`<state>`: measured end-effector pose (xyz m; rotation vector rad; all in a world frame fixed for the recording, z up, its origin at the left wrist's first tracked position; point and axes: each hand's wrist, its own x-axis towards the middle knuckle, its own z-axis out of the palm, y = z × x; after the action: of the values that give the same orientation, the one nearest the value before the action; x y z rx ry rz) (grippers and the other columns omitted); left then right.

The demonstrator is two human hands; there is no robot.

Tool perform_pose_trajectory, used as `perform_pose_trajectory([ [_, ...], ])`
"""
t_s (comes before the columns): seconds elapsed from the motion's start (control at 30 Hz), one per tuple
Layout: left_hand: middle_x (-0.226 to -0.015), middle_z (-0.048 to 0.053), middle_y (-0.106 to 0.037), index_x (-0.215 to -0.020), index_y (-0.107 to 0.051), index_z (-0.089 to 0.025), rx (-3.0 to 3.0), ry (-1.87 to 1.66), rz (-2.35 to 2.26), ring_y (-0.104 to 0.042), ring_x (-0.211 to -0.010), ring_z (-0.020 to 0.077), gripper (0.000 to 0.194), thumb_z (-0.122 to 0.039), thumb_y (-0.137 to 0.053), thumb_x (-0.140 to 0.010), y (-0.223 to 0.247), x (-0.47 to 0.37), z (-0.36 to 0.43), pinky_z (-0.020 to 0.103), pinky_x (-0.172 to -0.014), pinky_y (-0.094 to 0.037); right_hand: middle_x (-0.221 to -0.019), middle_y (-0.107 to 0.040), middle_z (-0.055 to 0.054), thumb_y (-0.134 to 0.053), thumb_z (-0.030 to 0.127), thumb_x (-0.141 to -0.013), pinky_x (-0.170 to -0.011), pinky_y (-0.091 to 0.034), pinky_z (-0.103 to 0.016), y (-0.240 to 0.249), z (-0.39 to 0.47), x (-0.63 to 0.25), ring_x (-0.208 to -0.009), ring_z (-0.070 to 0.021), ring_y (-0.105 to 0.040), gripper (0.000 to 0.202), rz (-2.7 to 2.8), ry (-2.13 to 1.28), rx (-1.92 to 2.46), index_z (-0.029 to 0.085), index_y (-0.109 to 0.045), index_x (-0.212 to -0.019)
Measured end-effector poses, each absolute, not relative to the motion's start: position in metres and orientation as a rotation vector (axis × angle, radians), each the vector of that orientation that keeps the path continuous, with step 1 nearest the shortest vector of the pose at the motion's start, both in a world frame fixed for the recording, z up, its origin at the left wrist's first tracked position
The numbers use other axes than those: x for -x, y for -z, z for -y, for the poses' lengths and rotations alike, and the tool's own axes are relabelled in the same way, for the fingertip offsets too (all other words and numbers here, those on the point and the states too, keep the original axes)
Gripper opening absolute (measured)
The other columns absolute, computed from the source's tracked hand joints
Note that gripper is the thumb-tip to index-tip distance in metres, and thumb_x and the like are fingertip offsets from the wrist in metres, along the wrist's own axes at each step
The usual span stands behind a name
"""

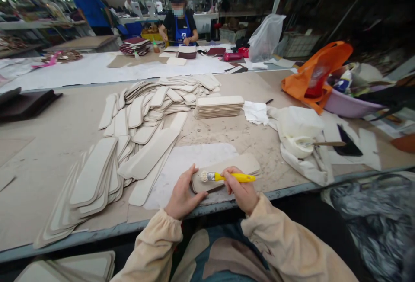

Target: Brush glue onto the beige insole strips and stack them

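My right hand [239,187] is closed around the yellow handle of a paintbrush [238,177]. Its pale bristles rest on or just above the left part of a long, round-cornered beige panel [240,165], which lies on a few others like it. At the left end of that panel is my left hand [185,192], thumb and fingers spread along its edge. Under the panels lies a white sheet [194,154]. Heaped to the left are many similar cream panels [94,171], fanned and overlapping. A neat stack of panels [219,107] stands beyond the sheet.
At right, a white tub [300,145] with a stick across it rests on crumpled white cloth. Behind are an orange bag [319,74] and a lilac basin [353,100]. Dark slabs [27,104] lie far left. A person in a blue apron [183,29] works across the table.
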<state>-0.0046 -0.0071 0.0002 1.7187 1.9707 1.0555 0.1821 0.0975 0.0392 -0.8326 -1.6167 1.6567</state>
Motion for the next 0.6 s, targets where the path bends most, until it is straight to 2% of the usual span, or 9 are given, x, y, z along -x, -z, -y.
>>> perform_pose_trajectory([
  [0.13,-0.130,0.011,-0.055,-0.148,-0.017,-0.023,-1.665,-1.055,-1.983,-0.054,-0.119,0.0265,0.097,-0.034,-0.075,-0.070,-0.001,0.004,0.006,0.045,-0.102,-0.043,-0.052,-0.044,0.007,-0.046,0.044,-0.094,-0.048,-0.034,-0.023,-0.035,-0.091,-0.166,-0.046,-0.0096,-0.040,0.027,1.712,-1.629,0.868,0.020,-0.055,-0.084],
  [0.3,-0.130,0.010,-0.056,-0.149,-0.012,-0.024,-1.687,-1.049,-2.001,-0.055,-0.118,0.0257,0.099,-0.035,-0.073,-0.072,-0.003,0.004,0.006,0.043,-0.101,-0.043,-0.052,-0.043,0.006,-0.046,0.040,-0.092,-0.052,-0.035,-0.024,-0.038,-0.099,-0.163,-0.050,-0.0115,-0.042,0.027,1.820,-1.433,0.971,0.020,-0.054,-0.076],
  [0.6,-0.127,0.010,-0.057,-0.150,-0.007,-0.023,-1.779,-1.013,-2.002,-0.055,-0.116,0.0260,0.096,-0.037,-0.068,-0.077,-0.005,0.004,0.005,0.043,-0.100,-0.044,-0.052,-0.048,0.004,-0.046,0.042,-0.089,-0.055,-0.037,-0.027,-0.050,-0.146,-0.212,-0.054,-0.0149,-0.049,0.029,1.879,-1.086,1.198,0.020,-0.056,-0.073],
])
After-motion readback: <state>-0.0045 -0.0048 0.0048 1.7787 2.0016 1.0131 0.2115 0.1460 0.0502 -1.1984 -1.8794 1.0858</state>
